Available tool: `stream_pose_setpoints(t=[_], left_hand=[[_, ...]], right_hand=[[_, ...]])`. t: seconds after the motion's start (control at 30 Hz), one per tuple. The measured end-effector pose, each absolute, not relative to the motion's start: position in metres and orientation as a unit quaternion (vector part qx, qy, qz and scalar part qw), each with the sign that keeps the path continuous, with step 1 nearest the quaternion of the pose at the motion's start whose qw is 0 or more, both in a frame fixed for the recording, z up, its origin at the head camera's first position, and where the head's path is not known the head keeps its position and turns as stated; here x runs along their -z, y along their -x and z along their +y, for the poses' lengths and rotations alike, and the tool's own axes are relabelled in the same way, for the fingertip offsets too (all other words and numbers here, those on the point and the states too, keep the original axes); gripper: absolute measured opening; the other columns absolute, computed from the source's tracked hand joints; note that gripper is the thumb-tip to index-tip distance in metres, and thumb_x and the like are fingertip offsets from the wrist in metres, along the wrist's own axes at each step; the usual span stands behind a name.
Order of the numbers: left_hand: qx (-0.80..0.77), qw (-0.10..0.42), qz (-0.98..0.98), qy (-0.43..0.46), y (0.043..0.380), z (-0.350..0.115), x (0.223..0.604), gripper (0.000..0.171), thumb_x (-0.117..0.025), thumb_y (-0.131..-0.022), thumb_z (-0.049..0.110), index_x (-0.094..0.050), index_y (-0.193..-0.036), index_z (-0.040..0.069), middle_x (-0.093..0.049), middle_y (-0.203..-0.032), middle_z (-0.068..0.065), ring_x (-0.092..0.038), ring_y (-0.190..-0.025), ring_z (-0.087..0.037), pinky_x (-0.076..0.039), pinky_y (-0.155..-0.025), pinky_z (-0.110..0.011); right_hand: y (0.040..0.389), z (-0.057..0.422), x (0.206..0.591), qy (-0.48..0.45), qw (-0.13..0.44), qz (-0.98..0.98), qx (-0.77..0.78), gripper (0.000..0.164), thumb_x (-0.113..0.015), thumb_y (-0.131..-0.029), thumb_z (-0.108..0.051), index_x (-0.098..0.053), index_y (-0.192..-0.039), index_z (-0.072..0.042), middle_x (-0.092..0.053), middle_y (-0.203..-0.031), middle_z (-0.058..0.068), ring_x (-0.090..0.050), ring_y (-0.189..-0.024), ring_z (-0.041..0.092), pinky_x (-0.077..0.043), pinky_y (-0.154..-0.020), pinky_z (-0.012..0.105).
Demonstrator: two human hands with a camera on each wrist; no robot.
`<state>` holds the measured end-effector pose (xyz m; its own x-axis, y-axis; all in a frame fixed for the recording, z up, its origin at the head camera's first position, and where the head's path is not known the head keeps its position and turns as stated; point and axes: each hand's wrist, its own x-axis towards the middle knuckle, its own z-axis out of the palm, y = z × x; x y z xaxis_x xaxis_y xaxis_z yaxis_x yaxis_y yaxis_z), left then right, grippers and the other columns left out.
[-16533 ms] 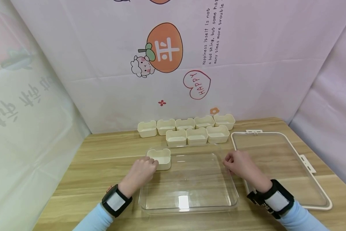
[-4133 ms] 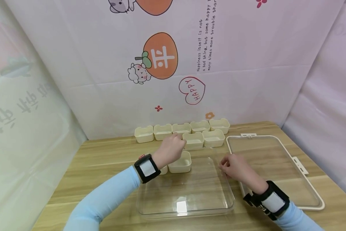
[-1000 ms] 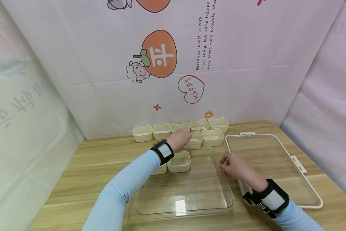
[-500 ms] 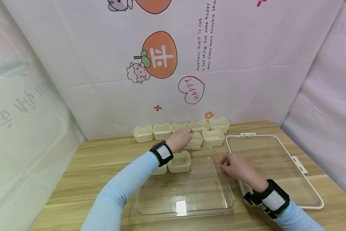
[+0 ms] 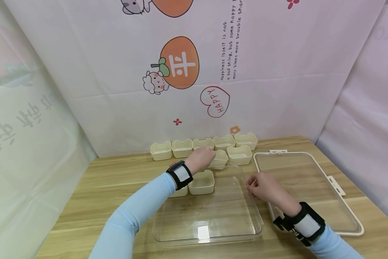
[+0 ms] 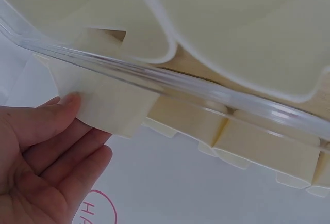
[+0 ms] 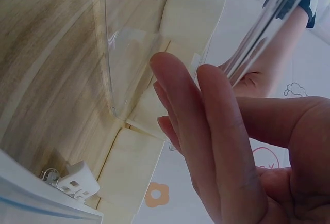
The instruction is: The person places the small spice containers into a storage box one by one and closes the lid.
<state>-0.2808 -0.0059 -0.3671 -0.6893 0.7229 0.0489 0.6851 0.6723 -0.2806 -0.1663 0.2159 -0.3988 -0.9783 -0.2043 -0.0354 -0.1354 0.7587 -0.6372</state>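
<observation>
Beyond the far rim of a clear plastic box (image 5: 228,216), my left hand (image 5: 200,159) grips a small cream bin (image 5: 220,160), which is slightly tilted. In the left wrist view, the thumb (image 6: 59,113) presses one face of that bin (image 6: 105,97) and the fingers lie behind it. Two matching cream bins (image 5: 202,183) stand side by side in the box's far left part; my left forearm partly covers the left one (image 5: 180,191). At the box's right wall, my right hand (image 5: 263,186) pinches the rim between thumb and fingers.
Several more cream bins (image 5: 161,151) line the table's back edge before a printed cloth. Another bin (image 5: 239,155) stands just right of the gripped one. A clear lid with a white frame (image 5: 310,194) and clips lies right of the box, under my right forearm.
Over the last second my left hand has drawn slightly back, tilting the gripped bin. Since the oldest frame, a second bin has come into the box. The right hand stays at the wall.
</observation>
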Motion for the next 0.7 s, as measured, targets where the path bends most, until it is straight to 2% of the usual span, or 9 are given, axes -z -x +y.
stream_pose_setpoints(t=[0.2, 0.47, 0.7], left_hand=[[-0.103, 0.072, -0.915, 0.384, 0.2799, -0.0074, 0.3661, 0.021, -0.053, -0.089, -0.002, -0.069, -0.084, 0.010, -0.068, -0.083, -0.004, -0.058, -0.065, -0.011, -0.050, -0.050, -0.024], [-0.103, 0.092, -0.910, 0.392, 0.2760, -0.0086, 0.3634, 0.022, -0.051, -0.087, -0.004, -0.067, -0.079, 0.010, -0.066, -0.083, -0.003, -0.057, -0.066, -0.011, -0.049, -0.051, -0.025], [-0.098, 0.117, -0.903, 0.402, 0.2728, -0.0112, 0.3585, 0.024, -0.051, -0.083, -0.006, -0.066, -0.075, 0.011, -0.064, -0.076, 0.000, -0.049, -0.062, -0.007, -0.044, -0.049, -0.022]], right_hand=[[0.1654, 0.2157, 0.3987, 0.087, 0.057, 0.936, 0.338, 0.012, -0.063, -0.086, -0.007, -0.065, -0.090, 0.004, -0.066, -0.068, 0.005, -0.064, -0.055, 0.017, -0.049, -0.050, 0.027], [0.1660, 0.2160, 0.3993, 0.085, 0.058, 0.935, 0.341, 0.012, -0.062, -0.086, -0.007, -0.065, -0.090, 0.004, -0.066, -0.067, 0.004, -0.064, -0.055, 0.018, -0.049, -0.050, 0.027], [0.1659, 0.2161, 0.3987, 0.086, 0.060, 0.934, 0.342, 0.012, -0.062, -0.086, -0.008, -0.065, -0.090, 0.004, -0.066, -0.066, 0.004, -0.064, -0.056, 0.018, -0.048, -0.049, 0.027]])
